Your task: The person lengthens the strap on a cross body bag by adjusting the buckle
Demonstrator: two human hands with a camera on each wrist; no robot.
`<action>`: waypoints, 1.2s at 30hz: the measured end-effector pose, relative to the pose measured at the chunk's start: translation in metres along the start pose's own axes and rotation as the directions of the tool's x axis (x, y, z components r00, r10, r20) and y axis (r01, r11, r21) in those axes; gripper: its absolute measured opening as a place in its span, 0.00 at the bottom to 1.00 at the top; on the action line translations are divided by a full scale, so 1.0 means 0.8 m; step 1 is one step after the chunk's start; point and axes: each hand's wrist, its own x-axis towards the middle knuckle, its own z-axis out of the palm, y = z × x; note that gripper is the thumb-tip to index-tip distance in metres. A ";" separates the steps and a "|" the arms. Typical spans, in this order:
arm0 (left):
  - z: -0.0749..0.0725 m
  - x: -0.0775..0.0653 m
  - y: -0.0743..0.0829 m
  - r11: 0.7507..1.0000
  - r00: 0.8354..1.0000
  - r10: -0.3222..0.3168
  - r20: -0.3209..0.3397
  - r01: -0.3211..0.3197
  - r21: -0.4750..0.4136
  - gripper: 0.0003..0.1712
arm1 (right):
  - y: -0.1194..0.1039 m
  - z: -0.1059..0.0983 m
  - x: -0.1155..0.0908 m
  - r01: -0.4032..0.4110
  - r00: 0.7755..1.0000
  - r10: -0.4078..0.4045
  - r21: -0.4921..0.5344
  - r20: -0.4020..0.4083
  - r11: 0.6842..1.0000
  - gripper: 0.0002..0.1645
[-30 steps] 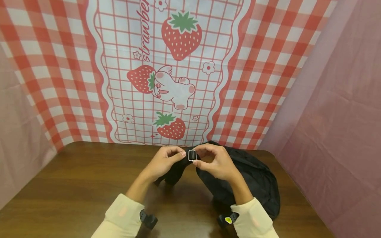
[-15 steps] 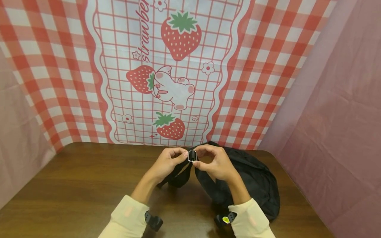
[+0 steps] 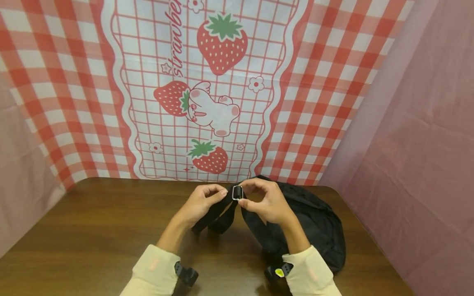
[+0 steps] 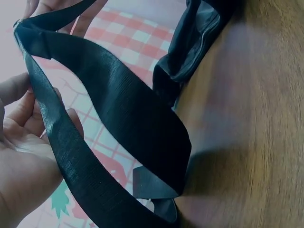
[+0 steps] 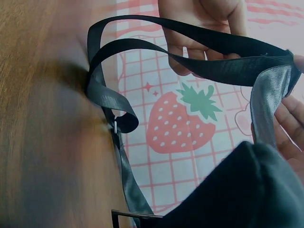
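Observation:
In the head view, a square metal strap buckle [image 3: 238,193] sits between the two hands on a black webbing strap [image 3: 224,222]. The right hand [image 3: 269,201] pinches the buckle at its right side between thumb and fingers. Just left of the buckle, the left hand [image 3: 199,204] pinches the strap with thumb and forefinger. From the hands the strap hangs in a loop toward the table. The left wrist view shows two bands of strap [image 4: 128,104] running past the left palm [image 4: 28,161]. A black bag [image 3: 311,230] lies right of the hands, partly hidden by the right forearm.
The brown wooden table [image 3: 92,230] spreads under the hands. Behind it hangs a red-and-white checked cloth [image 3: 314,82] with strawberries, and pink cloth [image 3: 418,164] closes the right side. A metal ring [image 5: 115,126] shows on the strap low in the right wrist view.
The left hand moved right up to the buckle, then back left along the strap. The hanging strap now shows as two separated bands. The right hand has kept its grip on the buckle.

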 end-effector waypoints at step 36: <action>-0.006 -0.002 0.002 0.998 1.000 -0.023 -0.005 0.023 0.062 0.15 | -0.003 0.009 0.001 -0.005 1.000 0.008 -0.130 0.029 0.991 0.19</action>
